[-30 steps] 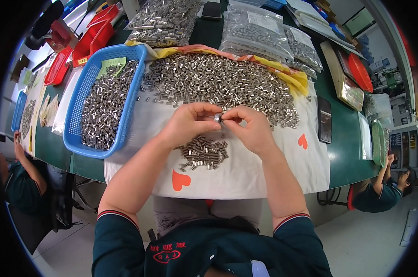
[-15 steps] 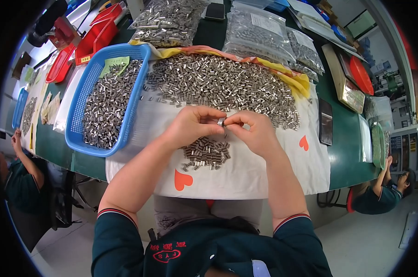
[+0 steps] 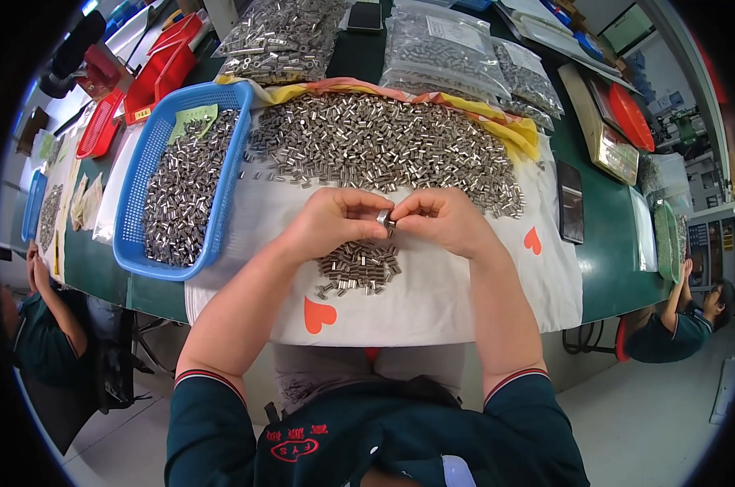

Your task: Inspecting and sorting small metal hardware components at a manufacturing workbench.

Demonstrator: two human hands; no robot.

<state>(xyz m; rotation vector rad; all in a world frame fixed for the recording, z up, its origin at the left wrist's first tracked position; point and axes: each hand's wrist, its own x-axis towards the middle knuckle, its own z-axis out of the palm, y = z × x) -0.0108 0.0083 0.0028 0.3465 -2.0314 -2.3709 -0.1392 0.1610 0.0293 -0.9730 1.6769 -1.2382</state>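
Above the white cloth (image 3: 432, 300), my left hand (image 3: 323, 223) pinches a short, shiny metal ring (image 3: 383, 217) between thumb and fingers. My right hand (image 3: 453, 223) meets it fingertip to fingertip, its thumb and forefinger closed at the ring's right side. A small metal piece seems to show at those right fingertips, too small to make out. Just below both hands lies a small heap of metal sleeves (image 3: 358, 268). Beyond them spreads a much larger pile of similar short metal sleeves (image 3: 384, 146).
A blue plastic basket (image 3: 228, 191) full of metal pieces stands at left. Bulging bags of metal parts (image 3: 278, 36) and a large clear bag (image 3: 441, 57) line the back. A dark phone-like slab (image 3: 570, 203) lies at right. Co-workers sit at both sides.
The ring shows more plainly between my fingertips, and my right fingers have shifted slightly against it. The whole view has moved a little. The piles look unchanged.
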